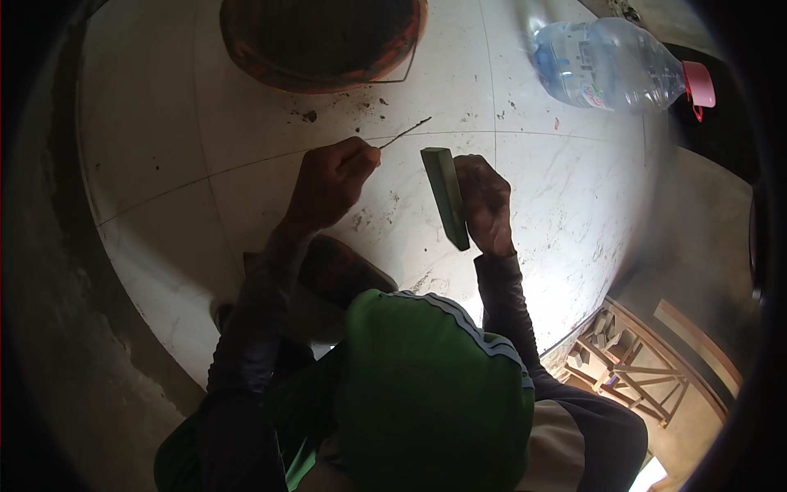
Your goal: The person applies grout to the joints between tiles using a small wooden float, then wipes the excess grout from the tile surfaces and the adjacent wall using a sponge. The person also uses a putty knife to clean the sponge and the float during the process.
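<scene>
My left hand is closed on a thin dark wire-like tool that points up and rightward. To its right, my right hand grips a long green rectangular block, held upright at a slight tilt, its fingers behind it. The tool's tip lies near the block's upper end, apart from it. Both hands are over white floor tiles. A dark, reddish-edged object lies between my forearms, partly hidden by green striped fabric.
A round dark container with a rusty rim and wire handle stands at the top, with dark crumbs beside it. A large clear plastic bottle with a pink cap lies at upper right. A wooden rack holding blocks is at lower right.
</scene>
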`<state>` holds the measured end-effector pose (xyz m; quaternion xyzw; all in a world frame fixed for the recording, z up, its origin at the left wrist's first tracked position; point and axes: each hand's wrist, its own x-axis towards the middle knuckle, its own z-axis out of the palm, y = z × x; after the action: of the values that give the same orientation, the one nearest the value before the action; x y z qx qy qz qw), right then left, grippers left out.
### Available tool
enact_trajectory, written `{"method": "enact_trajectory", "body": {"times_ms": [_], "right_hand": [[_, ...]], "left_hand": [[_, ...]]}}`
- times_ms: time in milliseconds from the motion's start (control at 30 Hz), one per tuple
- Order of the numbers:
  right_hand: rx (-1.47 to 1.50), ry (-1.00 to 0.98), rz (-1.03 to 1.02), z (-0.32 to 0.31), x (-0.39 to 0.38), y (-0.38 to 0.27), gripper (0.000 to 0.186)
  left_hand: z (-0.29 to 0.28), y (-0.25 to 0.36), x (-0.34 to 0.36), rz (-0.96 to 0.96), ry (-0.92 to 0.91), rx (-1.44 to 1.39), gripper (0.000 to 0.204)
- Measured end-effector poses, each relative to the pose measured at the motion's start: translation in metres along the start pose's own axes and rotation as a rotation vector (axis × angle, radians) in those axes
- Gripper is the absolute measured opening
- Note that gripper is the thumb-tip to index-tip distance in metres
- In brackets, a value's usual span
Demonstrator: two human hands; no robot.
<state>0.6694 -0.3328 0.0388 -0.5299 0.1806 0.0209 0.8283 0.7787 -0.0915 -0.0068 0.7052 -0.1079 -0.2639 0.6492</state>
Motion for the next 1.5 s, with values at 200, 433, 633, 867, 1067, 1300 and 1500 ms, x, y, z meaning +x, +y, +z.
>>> {"method": "enact_trajectory", "body": {"times_ms": [200,433,633,867,1067,1300,1500], "right_hand": [[-0.130,-0.132,-0.161,-0.005,0.016,-0.002,0.029],[-0.643,0.050,-0.137,0.005,0.007,-0.010,0.022],[-0.321,0.052,-0.194,0.014,0.002,-0.017,0.031],[-0.194,0.069,-0.128,0.018,0.001,-0.026,0.024],[-0.257,-0.088,-0.181,0.015,0.015,0.012,0.029],[-0.288,-0.035,-0.140,0.004,0.025,0.032,0.023],[-1.069,0.288,-0.232,-0.057,0.039,0.040,0.029]], "left_hand": [[0.015,0.013,-0.003,-0.091,-0.130,-0.020,0.033],[0.022,-0.001,-0.013,-0.270,-0.080,-0.197,0.034],[0.029,-0.010,-0.007,-0.173,-0.014,-0.040,0.037],[0.028,-0.016,-0.003,-0.223,-0.064,-0.122,0.044],[0.023,0.004,-0.009,-0.494,-0.144,-0.392,0.051],[0.021,-0.029,-0.021,-0.410,-0.123,-0.187,0.051],[-0.009,-0.025,-0.010,-0.205,-0.006,0.062,0.043]]}}
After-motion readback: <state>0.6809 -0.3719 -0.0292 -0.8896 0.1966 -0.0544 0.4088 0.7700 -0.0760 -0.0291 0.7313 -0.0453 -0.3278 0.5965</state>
